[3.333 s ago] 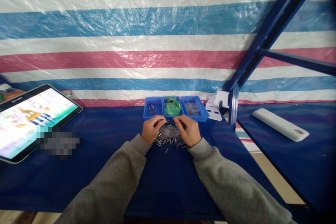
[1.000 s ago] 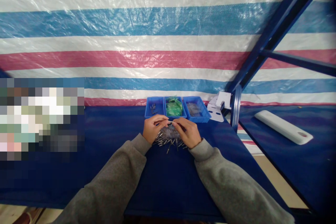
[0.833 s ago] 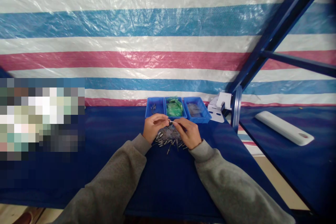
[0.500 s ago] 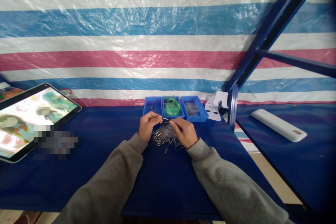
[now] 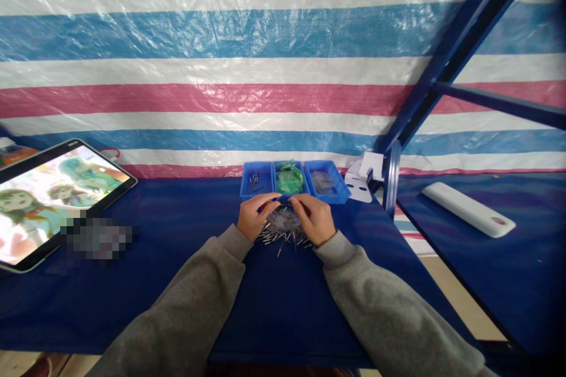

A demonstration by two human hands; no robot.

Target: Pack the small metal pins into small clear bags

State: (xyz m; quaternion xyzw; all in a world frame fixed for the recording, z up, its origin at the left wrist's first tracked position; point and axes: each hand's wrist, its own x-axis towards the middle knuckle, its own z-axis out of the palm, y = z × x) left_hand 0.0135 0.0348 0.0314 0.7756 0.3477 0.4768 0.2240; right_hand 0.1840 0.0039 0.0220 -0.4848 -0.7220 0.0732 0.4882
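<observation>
My left hand (image 5: 257, 215) and my right hand (image 5: 315, 219) are held close together over a pile of thin metal pins and clear plastic bits (image 5: 283, 225). Thumb and forefinger are pinched on each hand, the fingertips almost meeting. Something small and dark may sit between them, too small to make out. Just behind my fingers stand three joined blue bins. Several thin metal pins lie in the left bin (image 5: 244, 179). A green plastic bag (image 5: 289, 179) fills the middle one, and clear plastic pieces (image 5: 324, 181) lie in the right one.
A tablet (image 5: 53, 200) with a lit screen leans at the left, a blurred patch in front of it. White card pieces (image 5: 365, 177) are right of the bins, beside a blue metal frame (image 5: 391, 179). A long white object (image 5: 469, 210) rests on the right-hand table. Striped sheeting hangs behind.
My left hand has shifted slightly right and down, and my right hand's fingertips have dropped slightly. A small pin-like piece seen between the fingertips no longer shows clearly. More pins are visible in the left bin.
</observation>
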